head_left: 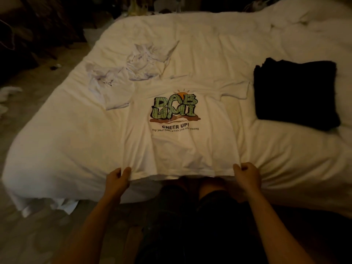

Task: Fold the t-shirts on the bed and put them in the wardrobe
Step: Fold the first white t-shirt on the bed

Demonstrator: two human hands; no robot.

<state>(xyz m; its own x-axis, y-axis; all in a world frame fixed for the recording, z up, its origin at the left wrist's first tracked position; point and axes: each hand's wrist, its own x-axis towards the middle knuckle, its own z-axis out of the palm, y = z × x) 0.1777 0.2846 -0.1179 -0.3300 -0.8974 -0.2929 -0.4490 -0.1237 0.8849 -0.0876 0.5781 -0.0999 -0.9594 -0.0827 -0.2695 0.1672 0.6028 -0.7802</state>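
A white t-shirt [181, 147] with a green cactus-letter print and "CHEER UP!" lies spread flat on the bed [62, 141], its hem toward me. My left hand [117, 181] pinches the hem's left corner between thumb and fingers. My right hand [247, 177] grips the hem's right corner with curled fingers. Two crumpled white t-shirts lie beyond, one [103, 80] at the left and one [146, 61] further back. A folded black garment [296, 92] rests on the right side of the bed.
The bed's near edge runs just past my hands, and my dark-clothed legs [190, 216] stand against it. White cloth [7, 96] lies on the floor at the far left. Dark furniture [47, 21] stands at the back left. A bunched duvet [312, 21] fills the back right.
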